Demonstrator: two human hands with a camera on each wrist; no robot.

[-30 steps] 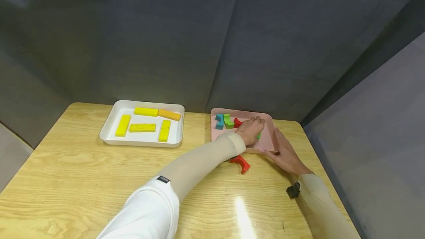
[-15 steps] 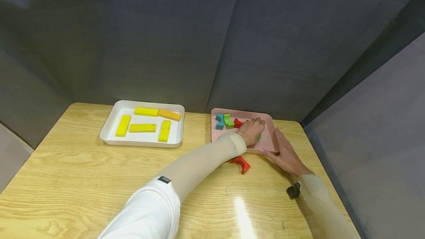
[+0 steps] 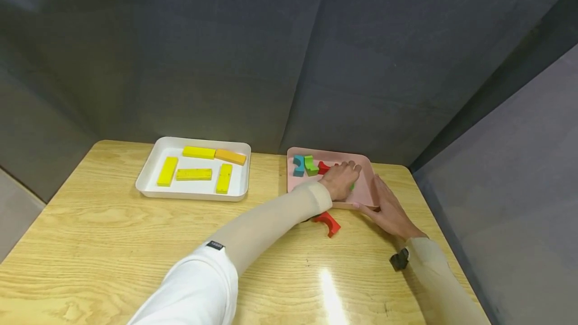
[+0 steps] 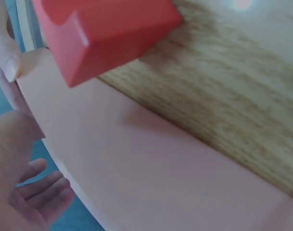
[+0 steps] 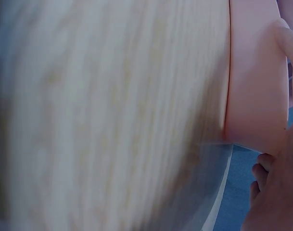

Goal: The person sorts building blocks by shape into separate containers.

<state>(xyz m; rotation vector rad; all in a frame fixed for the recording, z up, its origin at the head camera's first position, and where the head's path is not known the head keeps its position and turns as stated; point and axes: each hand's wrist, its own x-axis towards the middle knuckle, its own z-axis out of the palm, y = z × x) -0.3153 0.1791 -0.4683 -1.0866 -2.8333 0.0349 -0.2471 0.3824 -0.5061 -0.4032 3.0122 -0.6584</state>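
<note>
My left hand (image 3: 340,179) reaches into the pink tray (image 3: 291,189) with its fingers curled over a green block (image 3: 352,186). Only a sliver of that block shows beside the hand, and most of the grip is hidden. In the left wrist view, several curled fingers (image 4: 47,192) show behind the tray wall. My right hand (image 3: 390,212) holds the tray's front right corner, thumb along the front rim and fingers along the side. Left of the left hand lie a blue arch block (image 3: 298,165), a green arch block (image 3: 310,165) and a red block (image 3: 323,167).
A red arch block (image 3: 328,223) lies on the wooden table (image 3: 271,275) just in front of the pink tray, below the left wrist. To the left, a white tray (image 3: 180,194) holds several yellow blocks (image 3: 194,174) and an orange one (image 3: 231,156). Dark cloth stands behind.
My left hand shifts very slightly over the green block, and its forearm eases a little left. The right hand and both trays stay put.
</note>
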